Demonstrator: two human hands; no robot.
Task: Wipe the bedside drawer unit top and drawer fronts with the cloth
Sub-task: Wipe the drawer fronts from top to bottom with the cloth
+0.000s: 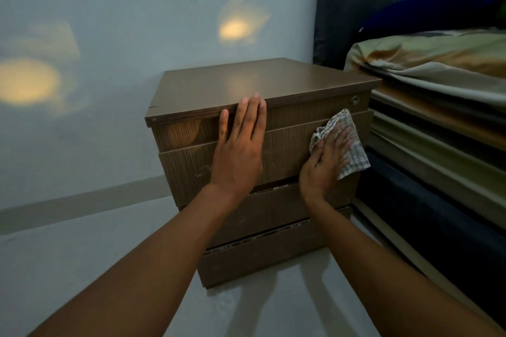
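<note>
Checked cloth (356,157) under right hand (323,163), fingers (339,137) straight; left hand (237,157) flat, fingers together, on drawer unit (189,169)

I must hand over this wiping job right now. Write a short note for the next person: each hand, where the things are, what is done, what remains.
Left hand: open, flat against the drawer unit, reaching its top edge.
Right hand: open, pressing the checked cloth flat on the second drawer front, near its right end.
Done: cannot tell which surfaces are wiped.
Left: finish this front, then probably the two lower fronts; wipe the top too if unsure.
</note>
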